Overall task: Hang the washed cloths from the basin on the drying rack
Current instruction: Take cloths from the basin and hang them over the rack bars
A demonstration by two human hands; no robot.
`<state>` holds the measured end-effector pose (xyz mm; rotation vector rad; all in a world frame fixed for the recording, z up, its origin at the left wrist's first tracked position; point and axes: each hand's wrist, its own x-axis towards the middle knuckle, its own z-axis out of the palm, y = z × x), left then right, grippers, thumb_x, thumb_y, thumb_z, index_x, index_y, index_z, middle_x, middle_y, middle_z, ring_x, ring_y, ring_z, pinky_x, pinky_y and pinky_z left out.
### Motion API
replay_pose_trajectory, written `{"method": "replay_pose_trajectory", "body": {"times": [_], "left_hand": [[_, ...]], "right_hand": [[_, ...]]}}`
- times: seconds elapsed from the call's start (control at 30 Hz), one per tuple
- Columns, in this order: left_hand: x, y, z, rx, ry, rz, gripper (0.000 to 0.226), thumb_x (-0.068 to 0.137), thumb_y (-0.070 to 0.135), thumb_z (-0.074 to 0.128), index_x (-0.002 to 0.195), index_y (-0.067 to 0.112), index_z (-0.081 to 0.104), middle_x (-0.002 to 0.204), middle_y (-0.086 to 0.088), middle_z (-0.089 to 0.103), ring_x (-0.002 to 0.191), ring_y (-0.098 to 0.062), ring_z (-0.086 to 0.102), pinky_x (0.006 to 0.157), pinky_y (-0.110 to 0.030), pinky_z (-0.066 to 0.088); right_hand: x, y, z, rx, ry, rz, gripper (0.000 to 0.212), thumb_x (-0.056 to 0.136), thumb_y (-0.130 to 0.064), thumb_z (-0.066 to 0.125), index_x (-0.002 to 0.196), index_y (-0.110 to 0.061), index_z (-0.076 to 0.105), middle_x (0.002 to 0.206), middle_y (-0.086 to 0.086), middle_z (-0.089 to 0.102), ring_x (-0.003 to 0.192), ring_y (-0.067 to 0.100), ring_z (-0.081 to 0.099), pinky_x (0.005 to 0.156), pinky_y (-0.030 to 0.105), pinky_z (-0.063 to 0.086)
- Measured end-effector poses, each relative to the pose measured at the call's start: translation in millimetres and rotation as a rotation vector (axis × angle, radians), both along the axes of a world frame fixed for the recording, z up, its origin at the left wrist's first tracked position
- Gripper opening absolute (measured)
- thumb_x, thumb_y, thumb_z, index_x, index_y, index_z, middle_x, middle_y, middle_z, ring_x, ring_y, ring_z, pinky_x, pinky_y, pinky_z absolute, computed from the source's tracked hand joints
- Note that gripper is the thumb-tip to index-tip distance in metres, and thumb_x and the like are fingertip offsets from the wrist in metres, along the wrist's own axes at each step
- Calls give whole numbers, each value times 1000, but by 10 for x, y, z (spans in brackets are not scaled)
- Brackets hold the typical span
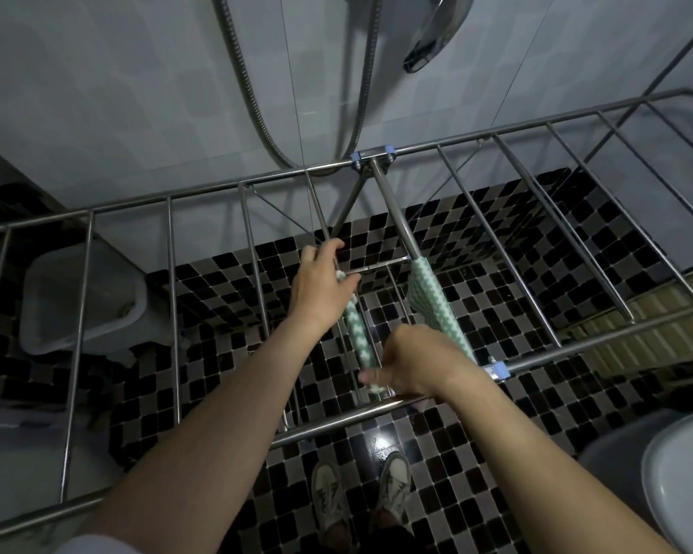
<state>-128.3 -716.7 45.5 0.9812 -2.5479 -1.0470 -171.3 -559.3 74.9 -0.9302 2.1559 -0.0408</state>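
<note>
Bathroom seen from the head view, looking down through a steel drying rack (417, 148) whose rails and thin cross rods span the whole frame. At centre, two bare arms reach forward over the near rail.

A narrow green-and-white cloth (359, 333) lies lengthwise along one thin rod in the middle. The left hand (323, 281), just above centre, sits over the cloth's far end, its thumb and bent fingers closed on it. The right hand (413, 361), slightly lower and to the right, has its fingers curled round the near end; those fingertips are blurred.

Just right of the hands, a second cloth (433, 301) of the same pattern is draped over the thick central bar (397, 217).

At the lower right edge is part of a pale round basin (669, 485); its contents are out of sight. A translucent plastic tub (85, 297) stands at the left. A shower hose (249, 94) and a chrome fitting (437, 30) hang against the white tiled wall (137, 94) at the top. Two shoes (395, 485) stand on the black-and-grey mosaic floor (477, 453) at the bottom centre.
</note>
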Motion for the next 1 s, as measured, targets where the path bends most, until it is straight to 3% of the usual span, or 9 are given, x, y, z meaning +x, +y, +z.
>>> {"method": "replay_pose_trajectory", "body": {"times": [0.07, 0.13, 0.2, 0.27, 0.53, 0.63, 0.73, 0.83, 1.0], "left_hand": [[82, 36, -26, 70, -37, -10, 53, 83, 26, 73, 130, 24, 48, 116, -3, 50, 94, -15, 55, 77, -25, 46], [175, 100, -90, 150, -91, -56, 48, 82, 24, 74, 125, 24, 53, 95, -2, 59, 80, -16, 59, 71, -27, 50], [231, 158, -147, 278, -65, -52, 43, 83, 20, 73, 122, 24, 56, 72, 0, 57, 71, -24, 63, 70, -38, 58], [226, 182, -182, 321, -25, -17, 41, 84, 16, 72, 122, 22, 58, 67, 1, 52, 72, -32, 66, 69, -46, 59], [201, 177, -141, 165, 37, 11, 41, 87, 25, 68, 126, 24, 55, 76, -4, 55, 65, -22, 60, 65, -38, 57], [292, 241, -98, 284, -5, 14, 53, 85, 24, 71, 132, 29, 47, 72, -5, 63, 63, -22, 67, 62, -41, 60], [413, 391, -80, 436, -18, 18, 63, 88, 18, 68, 140, 33, 37, 76, -1, 67, 63, -13, 69, 61, -32, 61], [453, 485, -58, 428, 22, 37, 62, 92, 18, 63, 144, 33, 33, 81, 0, 67, 60, -7, 66, 55, -20, 56], [532, 540, 10, 499, 45, 60, 64, 93, 23, 61, 145, 35, 26, 84, -1, 66, 58, -7, 66, 53, -22, 56]], "right_hand": [[10, -23, 4, -64, -7, -58, 48, 83, -59, 62, 83, -12, 71, 70, 1, 71, 62, 15, 70, 70, 35, 60], [34, -40, -22, -62, -54, -55, 37, 82, -52, 68, 81, -15, 72, 71, -1, 70, 66, 14, 70, 72, 34, 60], [59, -45, -62, -34, -103, -29, 30, 76, -47, 76, 82, -18, 72, 76, -4, 71, 72, 13, 69, 77, 35, 59], [66, -46, -93, 13, -129, -20, 31, 72, -45, 81, 85, -19, 71, 81, -5, 72, 79, 15, 69, 82, 38, 58], [-18, 16, 86, 82, -202, 1, 42, 75, -49, 76, 101, -16, 69, 88, 0, 73, 81, 17, 68, 89, 36, 54], [-19, 24, 68, -79, -215, -139, 41, 81, -50, 70, 101, -15, 69, 75, -7, 66, 63, 6, 62, 80, 29, 55], [21, -9, 19, -129, -201, -131, 25, 85, -40, 69, 94, -17, 70, 79, -8, 68, 71, 6, 67, 76, 26, 57], [31, -21, 5, -124, -172, -88, 17, 88, -35, 68, 89, -19, 72, 79, -4, 71, 74, 10, 69, 75, 27, 57], [-32, -25, -14, -91, -205, -51, 16, 85, -32, 72, 92, -17, 75, 84, -4, 73, 74, 8, 69, 79, 30, 59]]}}
